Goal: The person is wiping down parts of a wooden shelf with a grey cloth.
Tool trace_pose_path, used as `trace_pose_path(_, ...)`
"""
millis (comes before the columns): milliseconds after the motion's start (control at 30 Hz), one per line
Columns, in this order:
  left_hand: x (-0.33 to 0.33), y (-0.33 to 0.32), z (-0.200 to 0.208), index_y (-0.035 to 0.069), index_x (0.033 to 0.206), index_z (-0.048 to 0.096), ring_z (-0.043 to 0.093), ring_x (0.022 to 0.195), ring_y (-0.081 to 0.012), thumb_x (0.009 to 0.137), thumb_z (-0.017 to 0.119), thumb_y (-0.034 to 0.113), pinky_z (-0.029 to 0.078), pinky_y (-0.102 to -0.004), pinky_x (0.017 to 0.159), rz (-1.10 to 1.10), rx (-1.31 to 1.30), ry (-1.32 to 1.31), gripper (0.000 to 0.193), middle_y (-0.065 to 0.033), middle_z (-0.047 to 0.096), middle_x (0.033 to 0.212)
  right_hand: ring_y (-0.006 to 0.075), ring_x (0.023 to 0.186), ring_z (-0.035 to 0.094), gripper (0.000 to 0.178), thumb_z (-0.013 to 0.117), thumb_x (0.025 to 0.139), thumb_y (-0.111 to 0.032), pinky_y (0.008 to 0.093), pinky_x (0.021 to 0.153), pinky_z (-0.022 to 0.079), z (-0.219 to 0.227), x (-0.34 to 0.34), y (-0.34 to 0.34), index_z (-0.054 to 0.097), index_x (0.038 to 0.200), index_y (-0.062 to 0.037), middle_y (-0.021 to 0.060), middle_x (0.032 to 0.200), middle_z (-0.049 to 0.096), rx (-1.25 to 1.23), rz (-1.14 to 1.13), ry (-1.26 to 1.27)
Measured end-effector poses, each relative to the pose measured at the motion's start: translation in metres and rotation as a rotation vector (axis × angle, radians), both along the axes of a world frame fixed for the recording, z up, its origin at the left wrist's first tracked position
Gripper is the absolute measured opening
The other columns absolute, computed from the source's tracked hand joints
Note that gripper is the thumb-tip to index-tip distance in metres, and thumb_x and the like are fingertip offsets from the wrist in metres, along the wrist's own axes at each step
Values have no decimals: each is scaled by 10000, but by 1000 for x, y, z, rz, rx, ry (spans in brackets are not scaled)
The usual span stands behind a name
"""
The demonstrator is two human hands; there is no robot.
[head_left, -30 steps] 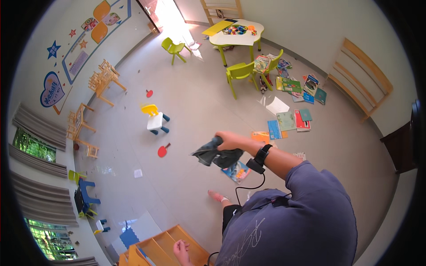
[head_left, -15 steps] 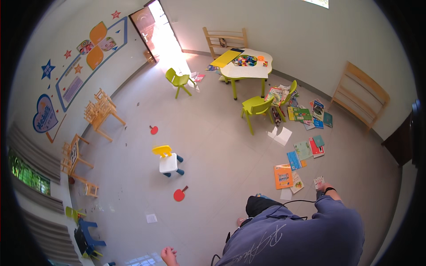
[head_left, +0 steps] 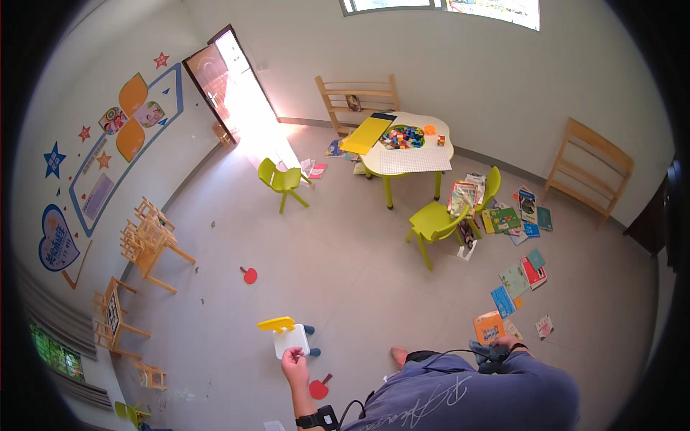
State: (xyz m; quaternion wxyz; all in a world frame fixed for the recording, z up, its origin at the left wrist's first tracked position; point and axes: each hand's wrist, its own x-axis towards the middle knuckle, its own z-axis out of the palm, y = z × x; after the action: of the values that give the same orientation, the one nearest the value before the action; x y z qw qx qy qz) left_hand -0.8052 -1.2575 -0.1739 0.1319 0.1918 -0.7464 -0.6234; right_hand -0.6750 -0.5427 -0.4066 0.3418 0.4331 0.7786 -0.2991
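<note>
My left hand (head_left: pixel 295 365) hangs in front of the small white chair (head_left: pixel 290 342) with the yellow backrest. Its fingers are loosely bent, and nothing shows in them. A red table tennis paddle (head_left: pixel 318 388) lies on the floor beside that forearm. My right hand (head_left: pixel 510 340) reaches low over the floor, by an orange book (head_left: pixel 489 327) and a pale book (head_left: pixel 512 328) partly covered by the hand. A dark grey object (head_left: pixel 491 353) and my sleeve hide most of its fingers. A white and pink booklet (head_left: pixel 544 327) rests on the floor, apart from the hand.
More books (head_left: pixel 514 279) trail across the floor toward a green chair (head_left: pixel 436 221) piled with books. Behind it stands a white table (head_left: pixel 417 162) with coloured bricks. Another green chair (head_left: pixel 280 177), a second paddle (head_left: pixel 249 276) and wooden furniture (head_left: pixel 154 248) are farther left.
The view has tilted up. My left hand has come up and forward to the white chair. My right hand has moved left, away from the white and pink booklet, toward the orange book.
</note>
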Motion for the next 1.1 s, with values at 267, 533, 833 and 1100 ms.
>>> trace_pose_path(267,-122,-141,-5,-4,952,591,515,705,-92,739,464,-121,420,-212,618,260,86,-60,274,-38,553,848,345,1003,695,538,791,654,-342,410,863,553,99,-372,-144,729,1067,-2,194,1127,713,120,335,110)
trace_pose_path(533,-354,-271,-17,14,916,581,459,599,-78,746,473,-71,338,-203,498,313,225,-61,219,-23,539,787,321,968,698,536,768,690,-320,393,842,547,104,-566,-256,709,1102,18,202,1072,719,0,130,369)
trace_pose_path(833,-746,-225,48,32,954,609,482,670,-61,819,435,-80,369,-194,584,-258,48,-28,247,-8,579,826,348,1068,676,667,788,673,-321,396,915,538,63,-606,-311,654,1202,62,235,1175,687,76,-108,253)
trace_pose_path(1100,-987,-192,14,-1,924,618,555,758,-97,790,411,-133,448,-216,728,-390,-100,-116,280,-28,599,809,325,939,716,461,823,634,-338,383,848,550,-27,-688,-311,759,961,-18,187,1011,740,126,-301,3)
